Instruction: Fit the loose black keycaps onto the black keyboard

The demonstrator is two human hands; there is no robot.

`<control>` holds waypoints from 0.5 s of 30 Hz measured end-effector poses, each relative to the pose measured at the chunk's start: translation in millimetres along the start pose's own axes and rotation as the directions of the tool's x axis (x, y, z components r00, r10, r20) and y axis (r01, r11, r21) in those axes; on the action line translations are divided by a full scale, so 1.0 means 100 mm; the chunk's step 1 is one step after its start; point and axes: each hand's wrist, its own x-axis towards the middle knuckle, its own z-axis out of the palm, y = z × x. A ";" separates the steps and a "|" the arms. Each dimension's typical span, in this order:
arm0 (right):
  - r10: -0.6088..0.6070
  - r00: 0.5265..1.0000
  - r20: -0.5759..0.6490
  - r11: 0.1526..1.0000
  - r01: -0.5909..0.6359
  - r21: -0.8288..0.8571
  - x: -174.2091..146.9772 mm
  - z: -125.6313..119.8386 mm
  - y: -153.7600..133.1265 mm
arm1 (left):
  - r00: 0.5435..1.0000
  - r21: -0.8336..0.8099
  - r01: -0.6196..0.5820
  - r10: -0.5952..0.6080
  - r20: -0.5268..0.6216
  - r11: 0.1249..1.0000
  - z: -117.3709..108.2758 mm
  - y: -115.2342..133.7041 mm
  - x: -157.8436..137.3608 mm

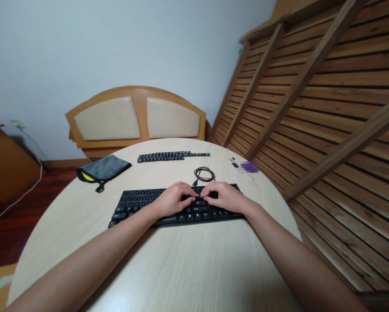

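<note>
A black keyboard (137, 203) lies in front of me on the round pale table, with most visible keys in place on its left and lower parts. My left hand (174, 200) rests over its middle, thumb and forefinger brought together near the upper right of the letter keys. Close beside it, my right hand (226, 197) comes in from the right, its thumb and fingers curled into a pinch at the same spot. The fingertips of both hands almost meet. Whatever is between them is too small to make out, and the keys under both hands are hidden.
Behind the keyboard lie its coiled black cable (204, 174) and rows of loose black keycaps (163, 156). A grey cloth pouch (105, 168) with yellow lining sits at left; a blurred purple item (250, 167) is at right. A slatted wooden panel (327, 130) leans along the table's right side.
</note>
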 end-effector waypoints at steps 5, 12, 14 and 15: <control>-0.029 1.000 -0.001 0.999 0.029 -0.033 0.00 -0.01 0.00 | 0.999 0.055 -0.038 0.037 0.010 0.998 -0.02 0.05 -0.01; -0.036 0.999 0.022 0.995 0.038 -0.096 0.00 -0.02 -0.04 | 0.999 0.095 -0.020 0.017 0.031 0.995 0.00 0.04 -0.01; -0.034 0.999 0.036 0.994 0.037 -0.099 0.01 -0.03 -0.06 | 0.999 0.098 0.001 -0.005 0.034 0.995 0.00 0.02 -0.02; -0.033 0.999 0.040 0.994 0.037 -0.103 0.01 -0.03 -0.07 | 0.999 0.098 0.006 -0.010 0.038 0.995 0.00 0.02 -0.02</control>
